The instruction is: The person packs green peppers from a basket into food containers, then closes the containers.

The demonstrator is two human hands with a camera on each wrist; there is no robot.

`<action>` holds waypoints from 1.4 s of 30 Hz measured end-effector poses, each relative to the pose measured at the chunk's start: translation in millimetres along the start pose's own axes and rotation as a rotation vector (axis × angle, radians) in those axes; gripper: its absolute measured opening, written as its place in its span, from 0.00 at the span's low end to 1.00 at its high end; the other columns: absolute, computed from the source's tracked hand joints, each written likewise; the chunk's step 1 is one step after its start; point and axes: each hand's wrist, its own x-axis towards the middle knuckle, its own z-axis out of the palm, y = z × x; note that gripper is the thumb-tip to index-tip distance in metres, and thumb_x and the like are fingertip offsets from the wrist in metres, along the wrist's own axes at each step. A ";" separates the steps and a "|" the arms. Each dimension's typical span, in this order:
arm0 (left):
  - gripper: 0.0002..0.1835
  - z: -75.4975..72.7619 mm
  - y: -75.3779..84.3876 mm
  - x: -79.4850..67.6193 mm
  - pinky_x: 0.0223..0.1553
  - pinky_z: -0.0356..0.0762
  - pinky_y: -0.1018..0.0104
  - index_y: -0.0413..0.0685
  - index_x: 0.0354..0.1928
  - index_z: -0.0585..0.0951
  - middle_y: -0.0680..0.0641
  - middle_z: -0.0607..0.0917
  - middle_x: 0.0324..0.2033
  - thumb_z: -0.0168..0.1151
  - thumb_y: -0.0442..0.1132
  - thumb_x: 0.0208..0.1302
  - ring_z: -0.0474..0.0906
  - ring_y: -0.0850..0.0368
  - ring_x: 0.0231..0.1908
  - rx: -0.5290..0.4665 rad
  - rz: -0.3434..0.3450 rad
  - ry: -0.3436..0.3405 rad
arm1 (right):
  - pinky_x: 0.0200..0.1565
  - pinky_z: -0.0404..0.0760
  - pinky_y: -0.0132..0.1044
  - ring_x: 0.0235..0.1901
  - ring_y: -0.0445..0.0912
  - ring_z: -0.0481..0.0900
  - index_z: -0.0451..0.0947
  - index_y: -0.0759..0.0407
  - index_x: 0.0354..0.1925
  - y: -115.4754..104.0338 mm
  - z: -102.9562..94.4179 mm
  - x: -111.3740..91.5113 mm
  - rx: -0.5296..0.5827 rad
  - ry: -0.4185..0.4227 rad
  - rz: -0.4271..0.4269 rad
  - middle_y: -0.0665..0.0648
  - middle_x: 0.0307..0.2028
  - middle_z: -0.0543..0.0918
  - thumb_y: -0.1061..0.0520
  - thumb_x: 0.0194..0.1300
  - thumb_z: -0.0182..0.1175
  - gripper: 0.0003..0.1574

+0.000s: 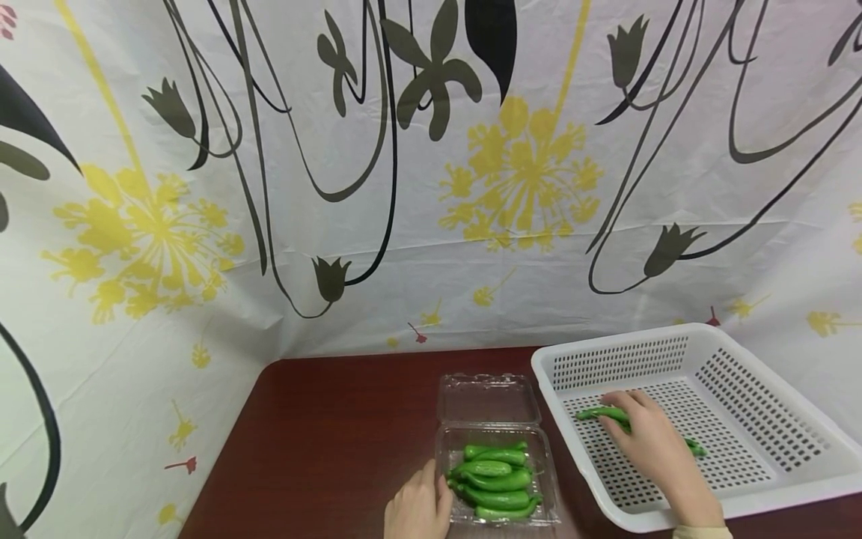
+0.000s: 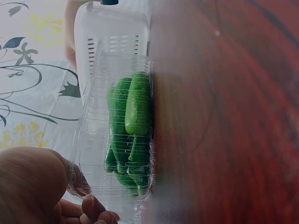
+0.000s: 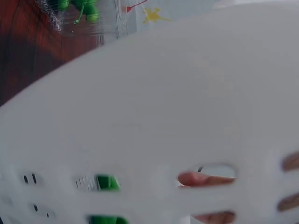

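A clear plastic clamshell container [image 1: 554,494] lies with its lid [image 1: 488,400] folded back, away from me. Several green peppers [image 1: 497,479] are piled inside its base. At the container's left side, my left hand [image 1: 419,503] holds the edge, with thumb and curled fingers at the plastic corner in the left wrist view. My right hand [image 1: 649,442] reaches into a white slotted basket [image 1: 720,340], thumb and fingers about a green pepper [image 1: 595,412]. Green also shows beyond that hand [image 1: 694,447]. Through the basket's slots, the right wrist view shows fingertips [image 3: 205,179] and green pieces [image 3: 107,182].
The basket stands right of the container on a dark red wooden table [image 1: 323,434]. Behind and left of the table hangs a white patterned cloth [image 1: 417,224]. The basket's raised wall lies between the right hand and the container.
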 end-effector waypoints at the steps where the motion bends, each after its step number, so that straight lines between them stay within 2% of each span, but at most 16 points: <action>1: 0.10 -0.1 0.2 -0.1 0.16 0.72 0.58 0.44 0.41 0.83 0.52 0.81 0.22 0.65 0.36 0.57 0.82 0.50 0.21 -0.001 0.000 0.000 | 0.44 0.77 0.64 0.45 0.65 0.79 0.80 0.65 0.50 0.6 -0.1 0.0 -0.003 -0.003 0.003 0.67 0.46 0.79 0.62 0.62 0.68 0.17; 10: 0.09 -1.0 1.2 -0.8 0.16 0.72 0.58 0.44 0.42 0.83 0.53 0.80 0.22 0.65 0.37 0.59 0.81 0.51 0.21 -0.010 -0.022 -0.036 | 0.47 0.74 0.68 0.49 0.70 0.77 0.80 0.64 0.52 5.3 0.4 -0.7 -0.042 -0.036 0.031 0.71 0.49 0.79 0.61 0.62 0.69 0.20; 23: 0.09 -0.5 0.4 -1.4 0.16 0.72 0.57 0.45 0.42 0.83 0.52 0.80 0.23 0.65 0.36 0.58 0.82 0.50 0.22 -0.011 -0.017 -0.031 | 0.45 0.75 0.68 0.46 0.69 0.78 0.78 0.66 0.55 12.2 2.0 0.2 -0.065 -0.125 0.084 0.71 0.46 0.79 0.58 0.61 0.69 0.25; 30: 0.09 -0.5 0.7 -0.7 0.15 0.71 0.58 0.45 0.41 0.83 0.52 0.81 0.22 0.65 0.36 0.58 0.82 0.50 0.22 -0.010 -0.011 -0.023 | 0.37 0.77 0.58 0.40 0.61 0.79 0.78 0.67 0.56 14.7 0.2 3.0 -0.078 -0.198 0.127 0.72 0.44 0.79 0.56 0.62 0.69 0.27; 35: 0.09 -0.9 1.1 -0.2 0.15 0.72 0.58 0.44 0.41 0.83 0.52 0.81 0.22 0.65 0.36 0.58 0.82 0.50 0.22 -0.004 -0.006 -0.012 | 0.38 0.77 0.60 0.42 0.65 0.79 0.77 0.68 0.56 15.5 -0.1 4.1 -0.083 -0.246 0.149 0.77 0.47 0.77 0.54 0.62 0.70 0.29; 42: 0.09 -1.5 1.4 -0.2 0.15 0.71 0.58 0.44 0.42 0.83 0.52 0.81 0.22 0.65 0.36 0.58 0.82 0.50 0.22 -0.005 -0.010 -0.022 | 0.46 0.74 0.70 0.49 0.75 0.76 0.77 0.68 0.55 17.8 2.6 3.7 -0.098 -0.303 0.169 0.79 0.49 0.77 0.53 0.62 0.70 0.29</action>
